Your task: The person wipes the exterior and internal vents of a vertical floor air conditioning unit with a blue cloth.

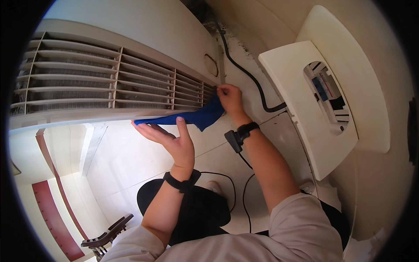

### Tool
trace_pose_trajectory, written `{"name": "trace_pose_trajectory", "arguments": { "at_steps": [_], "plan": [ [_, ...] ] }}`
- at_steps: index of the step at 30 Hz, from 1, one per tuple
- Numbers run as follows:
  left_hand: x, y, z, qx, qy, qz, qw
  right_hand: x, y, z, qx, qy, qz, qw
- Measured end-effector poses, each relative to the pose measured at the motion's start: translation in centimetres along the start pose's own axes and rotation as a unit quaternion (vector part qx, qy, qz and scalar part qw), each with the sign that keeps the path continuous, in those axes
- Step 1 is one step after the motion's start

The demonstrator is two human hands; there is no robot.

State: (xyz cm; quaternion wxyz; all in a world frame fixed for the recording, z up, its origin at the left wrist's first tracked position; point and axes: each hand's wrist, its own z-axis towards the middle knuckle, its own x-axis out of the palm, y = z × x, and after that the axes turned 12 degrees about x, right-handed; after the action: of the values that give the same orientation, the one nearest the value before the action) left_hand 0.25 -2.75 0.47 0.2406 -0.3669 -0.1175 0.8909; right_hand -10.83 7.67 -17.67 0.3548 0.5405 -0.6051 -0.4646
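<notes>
A blue cloth (206, 113) lies along the lower edge of a louvred air-conditioner grille (140, 83). My right hand (231, 98) is at the grille's right end, thumb and finger pinched on the cloth's upper corner. Below that hand, a loose fold of cloth hangs down. My left hand (175, 140) is spread flat with its thumb apart, fingers against the cloth's left part under the casing edge. Some of those fingers are hidden by the cloth. Metal fins show behind the slats.
On the right wall, a cream panel (288, 82) has an opening with circuit breakers (322, 86). A thick black cable (248, 75) runs from behind the casing towards it. Thin cords (244, 209) trail from my wrist straps past my knees. A dark wooden chair (106, 232) stands lower left.
</notes>
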Motion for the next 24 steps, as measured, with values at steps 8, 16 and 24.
{"name": "trace_pose_trajectory", "arguments": {
  "at_steps": [8,16,24],
  "plan": [
    [0.1,0.4,-0.4,0.006,-0.004,0.019,1.000,-1.1,6.2,-4.4,-0.162,0.031,0.129,0.978],
    [0.2,1.1,-0.3,0.046,0.009,0.054,0.997,-1.3,6.3,-4.9,-0.281,-0.035,0.043,0.958],
    [0.4,0.6,-0.4,0.040,0.006,0.059,0.997,-1.3,3.1,-3.5,-0.208,-0.029,-0.006,0.978]
  ]
}}
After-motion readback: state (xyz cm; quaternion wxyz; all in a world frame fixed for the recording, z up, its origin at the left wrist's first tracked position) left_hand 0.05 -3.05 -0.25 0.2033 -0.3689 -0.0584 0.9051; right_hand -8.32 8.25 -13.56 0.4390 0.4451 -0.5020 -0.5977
